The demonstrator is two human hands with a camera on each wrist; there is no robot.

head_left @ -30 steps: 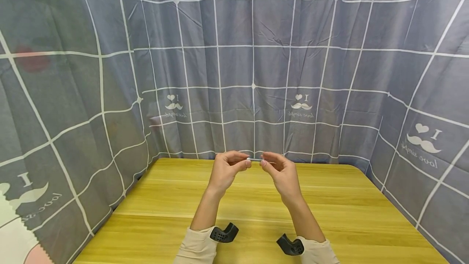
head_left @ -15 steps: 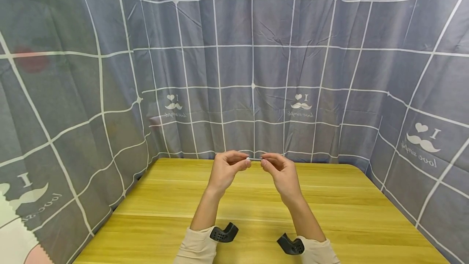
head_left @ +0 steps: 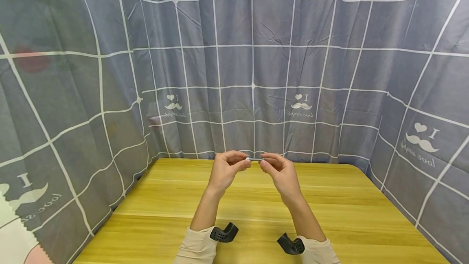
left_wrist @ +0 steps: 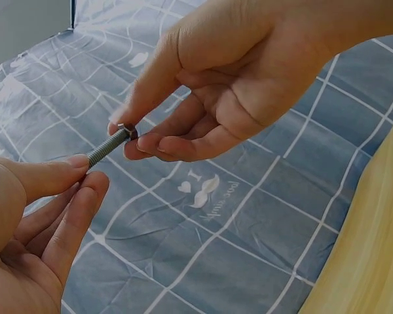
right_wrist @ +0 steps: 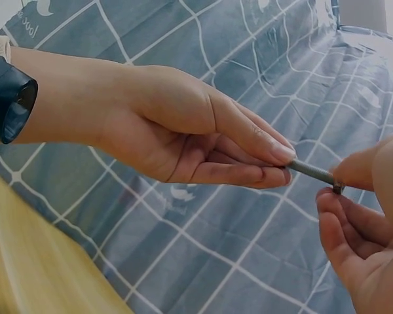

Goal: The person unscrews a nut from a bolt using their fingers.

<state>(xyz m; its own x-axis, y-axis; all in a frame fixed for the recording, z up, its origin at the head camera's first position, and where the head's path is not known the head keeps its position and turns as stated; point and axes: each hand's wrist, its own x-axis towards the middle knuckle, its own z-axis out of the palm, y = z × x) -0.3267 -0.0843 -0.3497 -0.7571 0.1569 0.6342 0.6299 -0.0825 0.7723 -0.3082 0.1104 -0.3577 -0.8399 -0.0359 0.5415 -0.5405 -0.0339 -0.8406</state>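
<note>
A slim grey threaded bolt [left_wrist: 106, 150] is held level between the two hands above the table's far edge. My left hand [head_left: 225, 171] pinches one end of it between thumb and fingertips, hiding that end; the left hand [right_wrist: 183, 131] also shows in the right wrist view. At the bolt's other end is a small metal nut [left_wrist: 128, 132]. My right hand [head_left: 283, 176] has thumb and fingertips around this nut, partly covering it; the right hand [left_wrist: 229, 85] reaches in from the upper right of the left wrist view.
Below the hands lies a yellow wood-grain table [head_left: 165, 223]. A grey-blue curtain [head_left: 271, 68] with white grid lines surrounds it at the back and sides. Black camera mounts [head_left: 224, 232] sit at both sleeve cuffs. A pale cloth with a zigzag edge [head_left: 14, 231] hangs at the lower left.
The right fingertips have shifted slightly at the nut, the index finger lower than a second ago. The left hand and the bolt stay in nearly the same place.
</note>
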